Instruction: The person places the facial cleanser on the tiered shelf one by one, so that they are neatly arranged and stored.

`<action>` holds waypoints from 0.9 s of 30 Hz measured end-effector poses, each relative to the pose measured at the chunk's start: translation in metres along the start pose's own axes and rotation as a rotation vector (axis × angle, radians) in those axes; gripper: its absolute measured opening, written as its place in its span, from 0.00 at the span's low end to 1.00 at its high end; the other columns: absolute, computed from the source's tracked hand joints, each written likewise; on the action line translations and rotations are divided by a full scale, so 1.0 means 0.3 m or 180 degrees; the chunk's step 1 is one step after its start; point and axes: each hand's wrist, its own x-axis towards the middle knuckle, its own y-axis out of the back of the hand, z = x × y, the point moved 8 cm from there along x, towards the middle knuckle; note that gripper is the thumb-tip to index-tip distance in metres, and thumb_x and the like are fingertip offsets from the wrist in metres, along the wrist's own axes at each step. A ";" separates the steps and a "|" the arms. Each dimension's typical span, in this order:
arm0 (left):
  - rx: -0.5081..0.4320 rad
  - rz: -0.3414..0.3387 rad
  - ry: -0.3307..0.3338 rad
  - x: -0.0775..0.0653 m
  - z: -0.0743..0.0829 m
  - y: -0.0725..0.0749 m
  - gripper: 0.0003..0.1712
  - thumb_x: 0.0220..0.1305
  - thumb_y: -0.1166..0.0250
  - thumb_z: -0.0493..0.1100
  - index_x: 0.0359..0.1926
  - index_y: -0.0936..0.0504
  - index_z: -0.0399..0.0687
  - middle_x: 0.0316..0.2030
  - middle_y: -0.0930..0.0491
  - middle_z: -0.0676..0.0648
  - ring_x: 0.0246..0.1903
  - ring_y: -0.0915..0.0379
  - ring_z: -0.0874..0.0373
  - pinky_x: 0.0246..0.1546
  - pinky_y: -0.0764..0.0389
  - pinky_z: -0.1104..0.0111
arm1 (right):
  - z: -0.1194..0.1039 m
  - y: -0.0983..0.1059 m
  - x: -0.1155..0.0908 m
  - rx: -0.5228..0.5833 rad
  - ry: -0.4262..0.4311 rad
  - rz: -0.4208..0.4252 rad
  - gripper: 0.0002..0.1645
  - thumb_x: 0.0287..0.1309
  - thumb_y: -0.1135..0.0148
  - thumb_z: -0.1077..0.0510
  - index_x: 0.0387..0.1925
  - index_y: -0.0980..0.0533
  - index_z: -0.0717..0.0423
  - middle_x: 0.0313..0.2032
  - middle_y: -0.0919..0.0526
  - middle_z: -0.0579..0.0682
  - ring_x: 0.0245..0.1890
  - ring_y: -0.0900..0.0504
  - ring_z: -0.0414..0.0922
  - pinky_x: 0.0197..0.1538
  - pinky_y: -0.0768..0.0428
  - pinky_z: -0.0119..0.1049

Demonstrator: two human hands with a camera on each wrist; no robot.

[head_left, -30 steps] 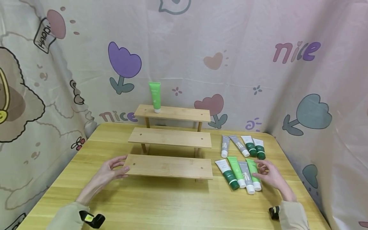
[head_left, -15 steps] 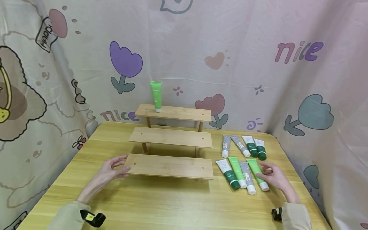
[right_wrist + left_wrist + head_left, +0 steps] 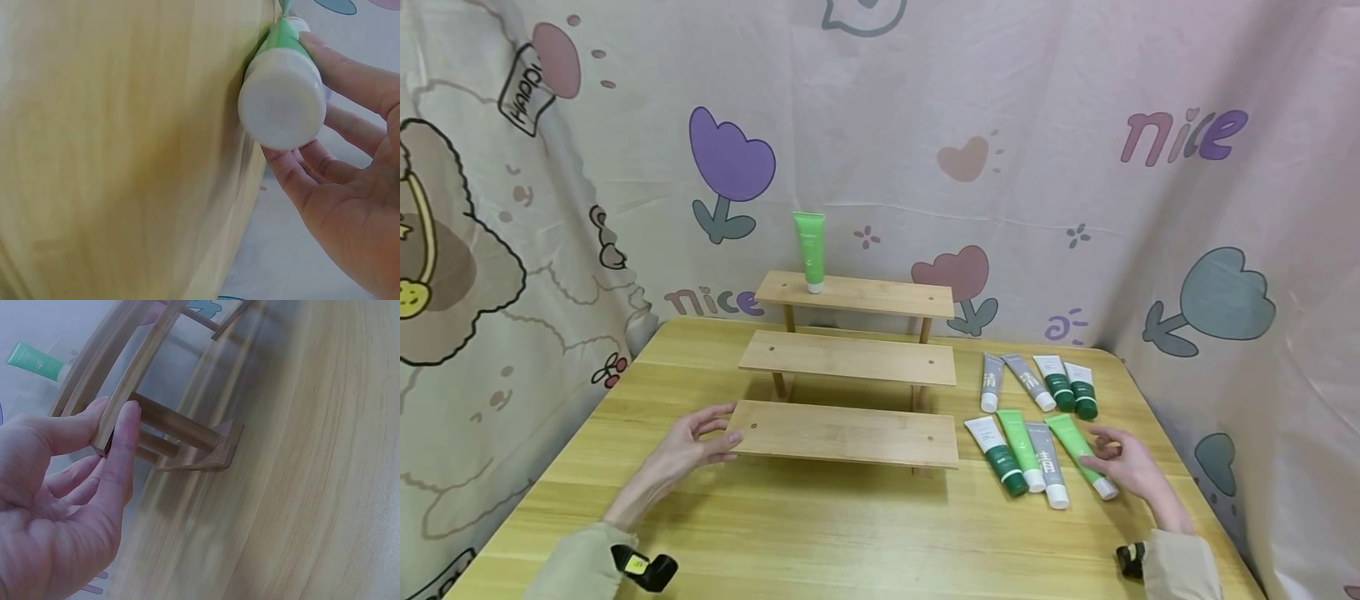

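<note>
I have the left hand (image 3: 688,447) pinching the left end of the three-tiered stand of pale wood (image 3: 850,433) by its lowest shelf, thumb above and fingers beneath, presumably to steady it. My right hand (image 3: 1131,467) closes lightly on a slim lime-green plastic tube with a white cap (image 3: 1072,440), thumb and fingers on opposite sides, which suits something lying flat. That tube slants right of a grey, white-capped tube (image 3: 1047,462); the grip sits toward its cap end. I can't tell whether it's off the table (image 3: 775,533).

A curtained-off corner, room type unclear: cloth (image 3: 880,108) printed with tulips (image 3: 732,158) hangs around a wooden table (image 3: 820,533).
</note>
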 end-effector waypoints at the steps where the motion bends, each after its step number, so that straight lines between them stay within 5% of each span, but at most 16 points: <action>1: 0.0000 0.0002 0.0005 0.000 0.000 0.000 0.44 0.71 0.37 0.37 0.75 0.51 0.24 0.57 0.32 0.28 0.39 0.16 0.62 0.49 0.09 0.64 | 0.001 0.003 -0.001 -0.0004 -0.0007 -0.0003 0.39 0.56 0.26 0.56 0.63 0.30 0.73 0.50 0.21 0.72 0.44 0.18 0.56 0.40 0.19 0.35; 13: 0.0004 -0.0003 0.0012 0.000 -0.001 -0.001 0.43 0.71 0.37 0.37 0.75 0.51 0.24 0.55 0.29 0.32 0.39 0.16 0.62 0.49 0.09 0.65 | 0.021 0.008 -0.007 0.0036 -0.0204 -0.0117 0.43 0.57 0.27 0.54 0.64 0.33 0.76 0.48 0.19 0.71 0.48 0.18 0.61 0.48 0.14 0.54; 27: -0.0008 -0.0006 -0.0006 -0.001 -0.001 0.001 0.43 0.71 0.37 0.37 0.75 0.51 0.24 0.56 0.31 0.31 0.40 0.16 0.63 0.48 0.09 0.66 | 0.031 0.002 0.000 0.0060 -0.0374 -0.0224 0.44 0.56 0.26 0.50 0.64 0.32 0.74 0.48 0.18 0.71 0.48 0.18 0.59 0.47 0.14 0.51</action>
